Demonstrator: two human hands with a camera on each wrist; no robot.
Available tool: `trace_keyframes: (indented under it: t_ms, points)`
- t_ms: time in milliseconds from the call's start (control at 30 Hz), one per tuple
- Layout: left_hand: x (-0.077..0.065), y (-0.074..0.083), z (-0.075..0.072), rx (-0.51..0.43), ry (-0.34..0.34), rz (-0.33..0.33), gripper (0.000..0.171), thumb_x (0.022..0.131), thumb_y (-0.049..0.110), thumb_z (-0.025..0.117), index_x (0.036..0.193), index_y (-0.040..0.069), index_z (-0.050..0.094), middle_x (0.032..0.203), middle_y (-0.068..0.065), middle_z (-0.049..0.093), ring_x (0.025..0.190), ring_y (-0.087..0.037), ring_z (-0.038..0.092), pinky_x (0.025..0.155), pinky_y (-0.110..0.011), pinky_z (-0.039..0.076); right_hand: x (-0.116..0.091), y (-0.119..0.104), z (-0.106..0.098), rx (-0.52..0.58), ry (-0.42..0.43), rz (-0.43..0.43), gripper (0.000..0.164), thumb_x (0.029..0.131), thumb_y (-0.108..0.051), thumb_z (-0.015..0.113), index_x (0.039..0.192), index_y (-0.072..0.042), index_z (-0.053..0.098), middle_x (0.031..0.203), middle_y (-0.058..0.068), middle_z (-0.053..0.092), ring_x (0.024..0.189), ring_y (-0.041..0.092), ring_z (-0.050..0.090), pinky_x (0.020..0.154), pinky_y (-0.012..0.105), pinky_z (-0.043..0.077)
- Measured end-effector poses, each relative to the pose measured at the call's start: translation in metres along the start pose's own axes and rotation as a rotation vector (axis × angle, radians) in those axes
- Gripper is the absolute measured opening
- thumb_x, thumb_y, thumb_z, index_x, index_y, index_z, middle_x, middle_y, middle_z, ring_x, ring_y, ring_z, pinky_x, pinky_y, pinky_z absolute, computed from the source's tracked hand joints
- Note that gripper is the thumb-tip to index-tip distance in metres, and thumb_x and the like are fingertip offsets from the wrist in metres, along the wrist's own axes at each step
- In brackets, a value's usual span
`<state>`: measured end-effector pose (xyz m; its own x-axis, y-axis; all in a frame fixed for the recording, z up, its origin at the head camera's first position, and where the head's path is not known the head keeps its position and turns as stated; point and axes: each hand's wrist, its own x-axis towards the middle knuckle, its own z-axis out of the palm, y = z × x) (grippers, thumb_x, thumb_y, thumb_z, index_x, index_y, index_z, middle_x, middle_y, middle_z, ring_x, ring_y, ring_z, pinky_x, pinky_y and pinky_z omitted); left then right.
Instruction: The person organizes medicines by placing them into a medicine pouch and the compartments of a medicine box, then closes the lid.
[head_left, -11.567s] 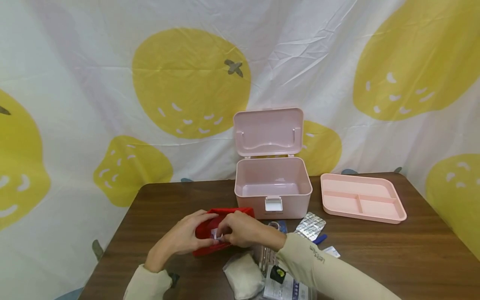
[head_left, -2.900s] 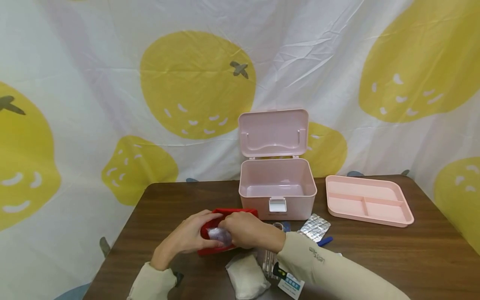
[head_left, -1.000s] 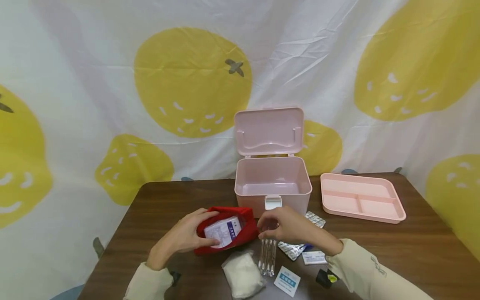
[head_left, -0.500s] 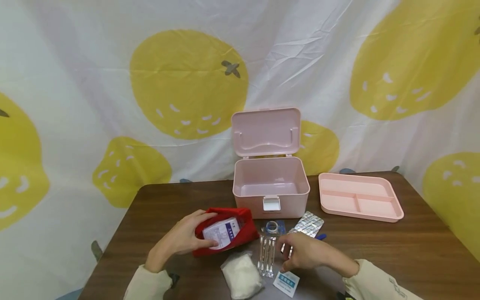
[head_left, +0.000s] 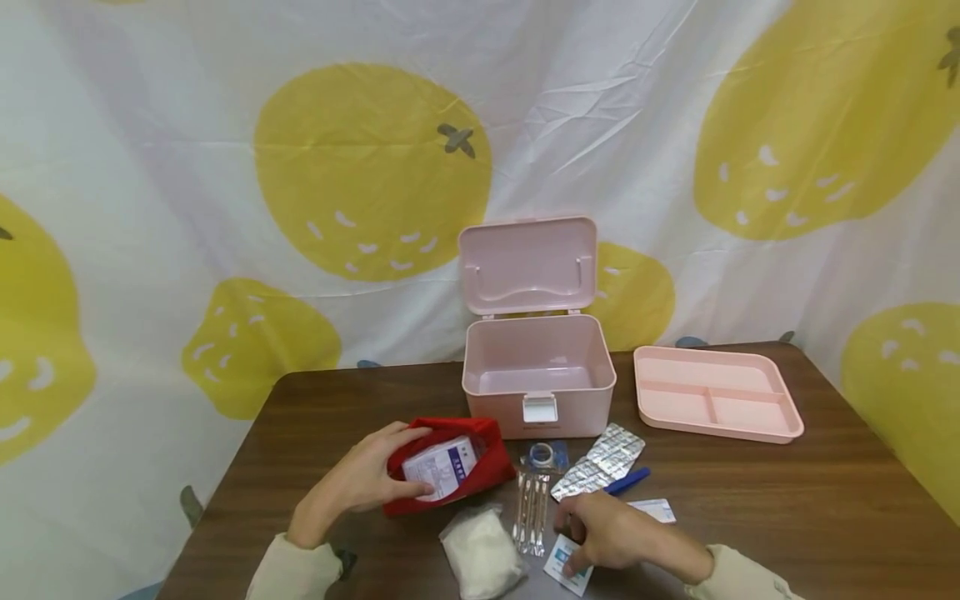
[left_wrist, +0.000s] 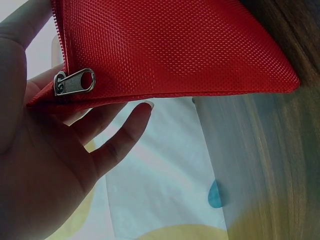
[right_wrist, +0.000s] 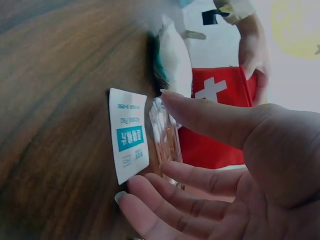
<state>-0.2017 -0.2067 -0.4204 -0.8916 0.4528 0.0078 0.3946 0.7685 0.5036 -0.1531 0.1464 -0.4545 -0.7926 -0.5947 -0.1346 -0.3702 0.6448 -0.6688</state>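
Observation:
My left hand (head_left: 367, 471) grips the near-left edge of a red zip pouch (head_left: 491, 462), fingers outside and thumb at the mouth. A white packet with a purple label (head_left: 442, 467) sits inside it. In the left wrist view the pouch's zip pull (left_wrist: 75, 83) hangs by the palm. My right hand (head_left: 618, 533) is low over a white and teal alcohol pad sachet (right_wrist: 129, 135) lying flat on the table. Its thumb is above the sachet and its loosely bent fingertips are at the sachet's edge, not pinching it. Wrapped cotton swabs (head_left: 531, 512) lie just to the left.
Behind stands a pink box (head_left: 487, 417) with its lid raised, beside a divided pink tray (head_left: 682, 408). Blister packs (head_left: 600, 462), a blue pen-like item (head_left: 628, 481), a clear ring (head_left: 542, 454), a small white packet (head_left: 655, 509) and a bagged white pad (head_left: 480, 554) lie around.
My right hand came out of the pouch, passed over the cotton swabs and moved right and nearer, down to the sachet. My left hand keeps its grip; the purple-labelled packet now shows in the pouch.

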Motion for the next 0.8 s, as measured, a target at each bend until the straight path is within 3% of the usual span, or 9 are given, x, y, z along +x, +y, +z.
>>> trace_keyframes:
  t_ms: [800]
  points:
    - [0.000, 0.001, -0.001, -0.014, -0.007, -0.027, 0.073, 0.075, 0.044, 0.083, 0.139, 0.020, 0.056, 0.131, -0.003, 0.056, 0.114, -0.025, 0.053, 0.094, -0.055, 0.051, 0.000, 0.012, 0.015, -0.029, 0.048, -0.039, 0.053, 0.059, -0.024, 0.094, 0.098, -0.013, 0.060, 0.072, -0.007, 0.051, 0.066, 0.002, 0.043, 0.061, 0.023, 0.039]
